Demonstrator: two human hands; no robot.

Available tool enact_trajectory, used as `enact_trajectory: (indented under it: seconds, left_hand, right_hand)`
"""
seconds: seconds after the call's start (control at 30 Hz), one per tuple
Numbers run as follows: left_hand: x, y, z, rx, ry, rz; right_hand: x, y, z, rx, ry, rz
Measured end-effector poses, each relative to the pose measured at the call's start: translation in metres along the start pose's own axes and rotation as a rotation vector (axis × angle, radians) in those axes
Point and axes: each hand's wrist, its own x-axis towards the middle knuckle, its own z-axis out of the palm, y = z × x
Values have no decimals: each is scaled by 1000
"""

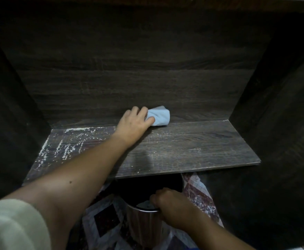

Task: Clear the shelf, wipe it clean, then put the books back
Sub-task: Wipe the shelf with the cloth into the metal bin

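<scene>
Dark wood shelf (192,147) is cleared; no books are in view. White dust remains at 9 o'clock. Your left hand (133,125) presses its fingers onto the blue cloth (159,116) at 12 o'clock. Your right hand (167,202) grips the metal bin (145,222) rim at 6 o'clock. Wiping is unfinished; reshelving remains.

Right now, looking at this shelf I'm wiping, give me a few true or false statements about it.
1. The left hand presses a light blue cloth at the back of the shelf. True.
2. Books stand on the shelf. False: none are on it.
3. White dust lies on the shelf's left part. True.
4. The right hand is also wiping. False: it has a grip on the rim of a metal bin below the shelf.
</scene>
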Motion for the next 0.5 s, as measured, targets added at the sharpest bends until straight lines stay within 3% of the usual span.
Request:
enact_trajectory:
  seconds: [0.2,0.33,0.5]
  left_hand:
    - [8,5,17,147,-113,41]
    - [8,10,25,82,-235,38]
    - [15,23,21,-105,-386,-106]
  right_hand:
    - [2,11,5,-11,8,39]
    - [2,13,9,1,25,34]
    - [2,15,9,13,27,38]
